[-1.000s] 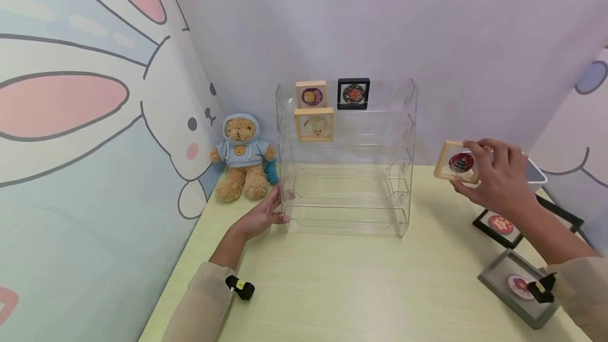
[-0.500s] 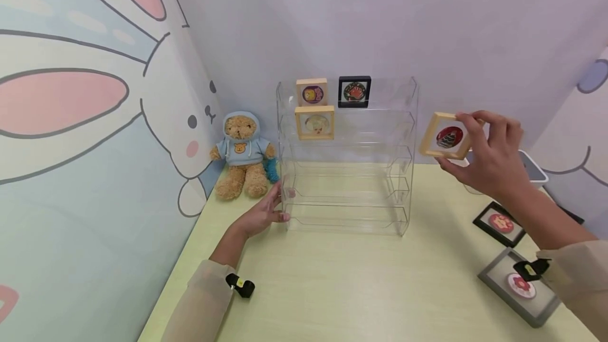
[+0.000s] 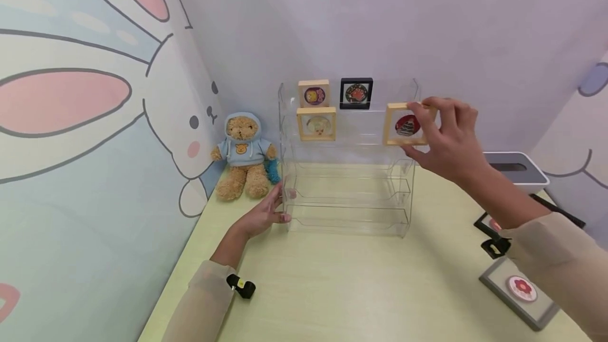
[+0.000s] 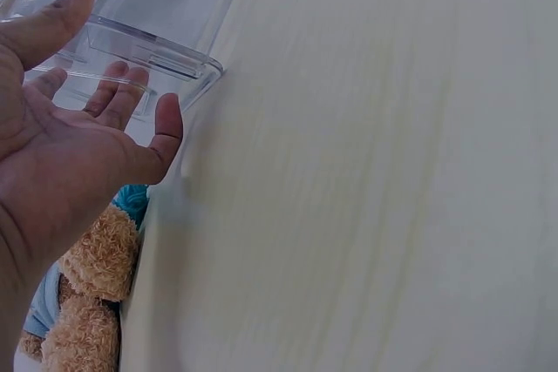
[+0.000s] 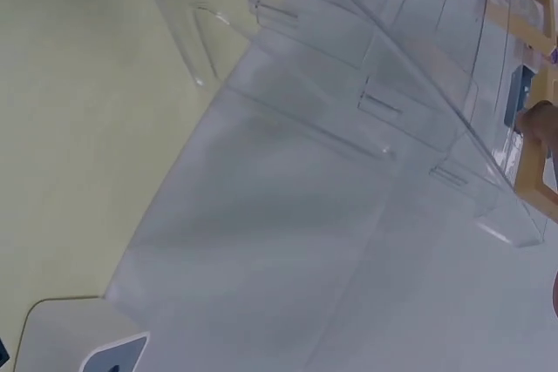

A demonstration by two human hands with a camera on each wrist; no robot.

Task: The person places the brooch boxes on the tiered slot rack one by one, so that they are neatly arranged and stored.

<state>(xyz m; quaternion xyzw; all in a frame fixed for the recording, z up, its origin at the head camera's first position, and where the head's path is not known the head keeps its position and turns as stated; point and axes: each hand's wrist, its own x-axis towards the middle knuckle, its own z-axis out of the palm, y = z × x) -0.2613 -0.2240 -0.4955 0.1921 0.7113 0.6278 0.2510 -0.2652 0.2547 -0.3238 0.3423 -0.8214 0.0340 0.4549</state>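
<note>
My right hand (image 3: 448,144) pinches a light-wood frame (image 3: 407,124) with a red tree badge in it, thumb below and fingers on top. It stands in front of the right end of a clear acrylic tiered rack (image 3: 349,215), level with the second tier. At the rack's lower left side, my left hand (image 3: 258,219) rests with fingers spread; in the left wrist view the fingers (image 4: 170,124) lie along the clear panel's corner. On the top tier are a light-wood frame (image 3: 314,94) and a black frame (image 3: 356,94). Another light-wood frame (image 3: 316,124) sits below at left.
A teddy bear (image 3: 242,152) in a blue hoodie sits left of the rack. To the right are a white box (image 3: 518,170) with a grey top, black frames (image 3: 484,226) partly behind my right sleeve, and a grey frame (image 3: 509,305) with a flower badge.
My right hand has carried the light-wood frame up and leftward, from above the table's right side to the rack's right end. The left hand has stayed at the rack's side.
</note>
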